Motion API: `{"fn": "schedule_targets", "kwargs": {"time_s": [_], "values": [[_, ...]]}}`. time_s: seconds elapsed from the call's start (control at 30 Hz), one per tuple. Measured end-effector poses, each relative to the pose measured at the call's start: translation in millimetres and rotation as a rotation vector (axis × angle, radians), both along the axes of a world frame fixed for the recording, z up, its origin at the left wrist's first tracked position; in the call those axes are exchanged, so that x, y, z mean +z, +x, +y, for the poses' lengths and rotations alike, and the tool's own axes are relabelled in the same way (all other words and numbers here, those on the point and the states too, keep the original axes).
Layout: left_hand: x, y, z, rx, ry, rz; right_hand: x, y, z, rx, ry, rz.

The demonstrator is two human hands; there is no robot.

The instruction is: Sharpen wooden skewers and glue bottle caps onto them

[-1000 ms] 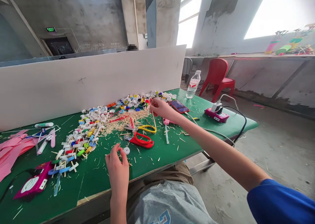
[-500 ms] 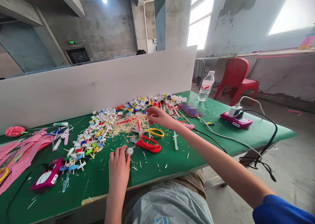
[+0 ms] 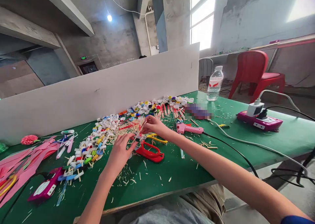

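Right hand point(image 3: 155, 127) is pinching a slim wooden stick point(image 3: 142, 127), left hand point(image 3: 120, 151) is hovering beside it, hold unclear, red-handled tool point(image 3: 153, 155) is lying just nearer the wearer, bottle point(image 3: 217, 73) is standing well right, its label point(image 3: 213, 83) illegible.

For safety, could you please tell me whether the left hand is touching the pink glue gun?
Apart: the head view shows the right hand between the left hand and the glue gun.

The desk point(image 3: 152, 181) is green, glue gun point(image 3: 189, 128) pink, chair point(image 3: 253, 70) red, and caps point(image 3: 99, 141) mixed white, blue, yellow, green and red.
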State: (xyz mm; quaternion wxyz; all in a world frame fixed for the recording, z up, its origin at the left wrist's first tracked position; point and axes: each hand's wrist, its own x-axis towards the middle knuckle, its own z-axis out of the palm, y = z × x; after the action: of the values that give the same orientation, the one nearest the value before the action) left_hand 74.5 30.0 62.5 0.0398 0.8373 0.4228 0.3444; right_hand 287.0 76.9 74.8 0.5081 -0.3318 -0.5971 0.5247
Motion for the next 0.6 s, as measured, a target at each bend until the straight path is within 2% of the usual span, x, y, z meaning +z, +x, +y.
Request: {"fn": "schedule_targets", "kwargs": {"time_s": [0.1, 0.17, 0.27, 0.37, 0.43, 0.6], "values": [[2.0, 2.4, 6.2, 0.003, -0.037, -0.224, 0.1, -2.9, -7.4, 0.059, -0.117, 0.128], [5.5, 0.9, 10.6, 0.079, -0.156, -0.411, 0.4, -4.5, -10.9, 0.092, -0.202, 0.211], [11.7, -1.0, 19.2, 0.083, -0.291, -0.72, -2.2, -6.4, -14.4, 0.13, -0.199, 0.143], [16.7, 0.4, 27.0, -0.039, -0.345, -0.998, -7.0, -6.8, -18.6, 0.136, -0.03, -0.07], [20.5, 1.5, 29.4, -0.104, -0.335, -1.075, -8.4, -6.2, -23.0, 0.08, 0.141, -0.264], [32.8, -3.6, 31.7, -0.072, -0.21, -0.943, -3.4, -5.7, -38.0, -0.087, 0.477, -0.819]]}}
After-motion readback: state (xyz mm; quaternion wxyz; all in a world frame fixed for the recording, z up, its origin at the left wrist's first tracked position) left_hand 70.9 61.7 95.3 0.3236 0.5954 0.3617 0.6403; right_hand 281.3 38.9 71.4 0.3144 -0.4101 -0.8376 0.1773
